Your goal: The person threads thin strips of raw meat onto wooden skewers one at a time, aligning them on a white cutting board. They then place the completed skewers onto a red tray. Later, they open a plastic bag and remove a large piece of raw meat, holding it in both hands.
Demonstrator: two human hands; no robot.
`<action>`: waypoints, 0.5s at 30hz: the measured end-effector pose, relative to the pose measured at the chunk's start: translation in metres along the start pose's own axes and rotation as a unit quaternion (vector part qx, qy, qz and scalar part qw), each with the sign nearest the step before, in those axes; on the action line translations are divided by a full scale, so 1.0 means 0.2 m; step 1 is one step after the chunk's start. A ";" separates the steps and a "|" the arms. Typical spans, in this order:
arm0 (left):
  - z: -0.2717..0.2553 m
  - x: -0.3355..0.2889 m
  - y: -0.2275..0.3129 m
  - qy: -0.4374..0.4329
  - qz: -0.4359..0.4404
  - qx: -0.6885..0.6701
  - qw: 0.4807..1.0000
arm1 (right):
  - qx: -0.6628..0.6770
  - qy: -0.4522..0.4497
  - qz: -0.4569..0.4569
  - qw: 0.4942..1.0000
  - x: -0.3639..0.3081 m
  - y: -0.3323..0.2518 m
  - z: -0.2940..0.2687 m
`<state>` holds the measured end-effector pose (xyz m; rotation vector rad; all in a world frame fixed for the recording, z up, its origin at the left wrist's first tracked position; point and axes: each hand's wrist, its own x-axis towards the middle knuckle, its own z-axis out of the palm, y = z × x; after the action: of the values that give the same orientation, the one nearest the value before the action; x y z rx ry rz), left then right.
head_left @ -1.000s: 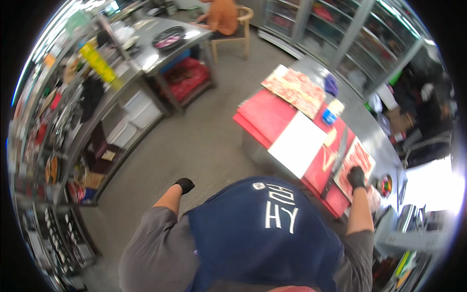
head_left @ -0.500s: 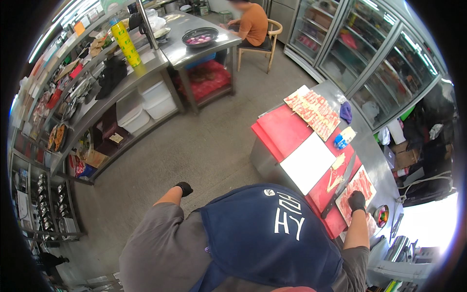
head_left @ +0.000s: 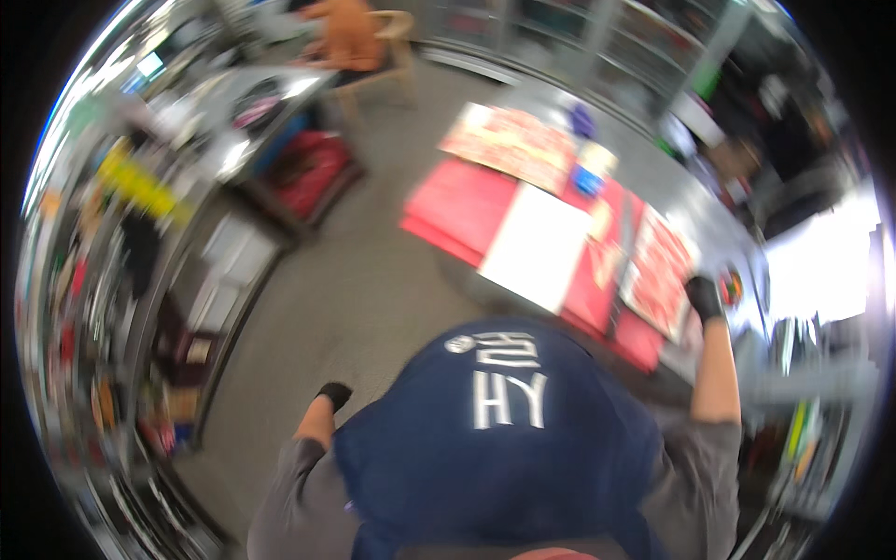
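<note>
My right hand, in a black glove, is at the right edge of a white tray of thin raw meat slices, beside a small metal bowl with coloured contents. Motion smears its fingers. Left of the meat, a long knife lies on the red cutting board, near pale thin mushroom strands. A blank white tray rests on the same board. Farther off sits a tray of meat rolls. My left hand, also black-gloved, hangs over the floor; its fingers are blurred and nothing shows in it.
A blue and white packet and a purple cloth lie on the steel table. Glass-door fridges stand behind it. To the left are steel shelves, and a seated person in orange is at the far left.
The view has turned to the right, so the whole scene shifts and blurs. My right hand has moved off the meat slices to the tray's right edge. My left hand still hangs low.
</note>
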<state>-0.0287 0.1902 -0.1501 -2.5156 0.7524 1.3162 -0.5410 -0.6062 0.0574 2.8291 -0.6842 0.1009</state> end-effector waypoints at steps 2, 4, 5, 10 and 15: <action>-0.02 0.06 -0.02 -0.006 0.012 -0.003 1.000 | 0.138 0.046 0.078 0.986 -0.02 -0.04 -0.15; -0.05 0.12 -0.03 -0.022 0.022 -0.003 1.000 | 0.243 0.061 0.144 0.957 -0.02 -0.12 -0.37; -0.06 0.15 -0.02 -0.029 0.026 -0.004 0.999 | 0.286 0.055 0.141 0.946 -0.02 -0.18 -0.49; -0.15 0.25 0.05 -0.044 0.029 -0.005 0.999 | 0.290 0.021 0.254 0.923 0.12 -0.45 -0.92; -0.28 0.35 0.16 -0.024 0.032 -0.012 0.999 | 0.344 0.053 0.202 0.915 0.28 -0.64 -1.01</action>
<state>0.0282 0.1169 -0.1731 -2.4886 0.8171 1.4095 -0.4352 -0.4736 0.2338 3.2153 -1.4386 0.6854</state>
